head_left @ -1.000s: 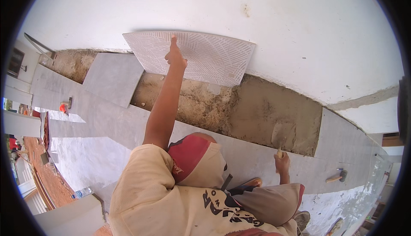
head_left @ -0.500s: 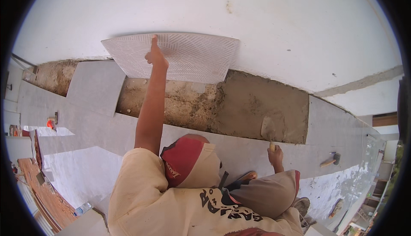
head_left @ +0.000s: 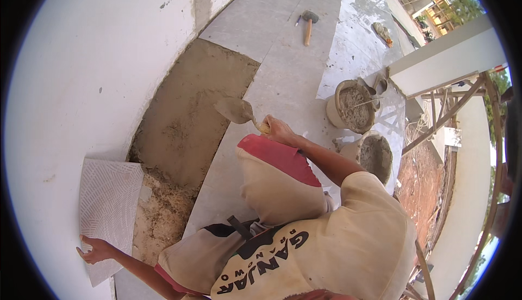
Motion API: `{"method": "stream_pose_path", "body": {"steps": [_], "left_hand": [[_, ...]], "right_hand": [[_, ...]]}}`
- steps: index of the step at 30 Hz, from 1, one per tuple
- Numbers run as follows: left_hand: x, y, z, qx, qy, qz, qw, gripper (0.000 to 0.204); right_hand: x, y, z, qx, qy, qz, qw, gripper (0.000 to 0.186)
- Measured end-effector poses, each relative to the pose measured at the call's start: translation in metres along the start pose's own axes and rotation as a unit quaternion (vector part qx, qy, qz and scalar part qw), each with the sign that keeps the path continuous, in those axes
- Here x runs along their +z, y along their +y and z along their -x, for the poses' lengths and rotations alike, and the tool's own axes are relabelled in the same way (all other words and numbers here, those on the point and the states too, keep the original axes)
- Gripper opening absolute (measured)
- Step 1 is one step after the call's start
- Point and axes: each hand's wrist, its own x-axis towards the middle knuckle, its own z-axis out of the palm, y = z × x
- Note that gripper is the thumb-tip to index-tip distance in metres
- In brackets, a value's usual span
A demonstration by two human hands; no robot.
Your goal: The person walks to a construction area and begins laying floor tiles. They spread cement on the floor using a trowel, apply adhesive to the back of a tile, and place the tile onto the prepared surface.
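Note:
My right hand (head_left: 278, 130) is closed around the handle of a trowel (head_left: 234, 109). The trowel's blade is smeared with mortar and hangs over the right edge of the wet mortar bed (head_left: 187, 90). Down at the lower left, a large tile (head_left: 109, 205) leans on the white wall with its ridged back showing. My left hand (head_left: 98, 250) is at this tile's wall-side edge, its visible fingers apart. Bare rough ground (head_left: 157, 218) shows between the tile and the laid grey floor tiles (head_left: 272, 77).
Two buckets stand to the right, one bucket (head_left: 338, 114) full of mortar, the other bucket (head_left: 353, 150) nearer me. A mallet (head_left: 309, 27) lies on the far tiles. Beyond are a white pillar (head_left: 451, 60) and wooden poles (head_left: 443, 115).
My view has swung to the right, bringing the buckets and pillar in. The trowel has lifted off the mortar surface. My left hand stays by the leaning tile's edge.

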Motion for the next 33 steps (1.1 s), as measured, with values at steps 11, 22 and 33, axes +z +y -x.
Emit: {"method": "stream_pose_path", "body": {"steps": [11, 22, 33], "left_hand": [[0.011, 0.201, 0.038, 0.061, -0.143, 0.149, 0.976, 0.045], [0.006, 0.313, 0.099, 0.109, -0.370, 0.265, 0.884, 0.031], [0.044, 0.336, 0.129, 0.273, -0.440, 0.345, 0.783, 0.029]], "right_hand": [[-0.161, 0.092, 0.135, 0.184, 0.317, 0.036, 0.930, 0.042], [-0.220, 0.149, 0.235, 0.259, 0.377, 0.123, 0.881, 0.035], [-0.179, 0.211, 0.406, 0.307, 0.274, 0.307, 0.858, 0.035]]}}
